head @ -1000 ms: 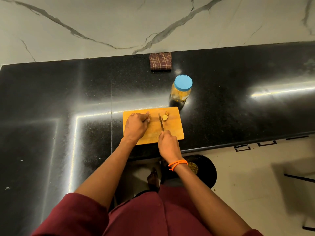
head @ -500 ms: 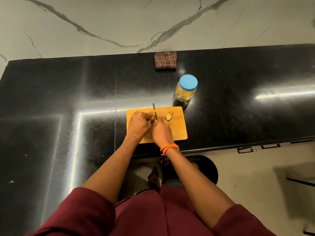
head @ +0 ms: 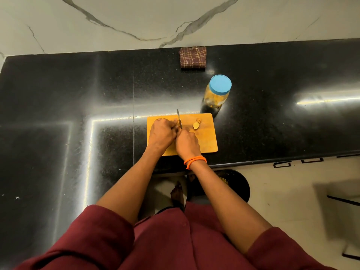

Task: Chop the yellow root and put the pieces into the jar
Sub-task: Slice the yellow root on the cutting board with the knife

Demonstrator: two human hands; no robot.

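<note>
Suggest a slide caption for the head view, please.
Left hand steadies yellow root on cutting board; right hand holds knife; lidded jar behind.

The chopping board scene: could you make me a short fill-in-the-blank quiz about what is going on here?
1. The jar has a ____ lid.
2. The knife is held by the ____ hand.
3. The left hand steadies the root on the ____ cutting board.
4. The checked cloth lies on the counter by the ____ wall.

Missing words: blue; right; wooden; marble
</note>
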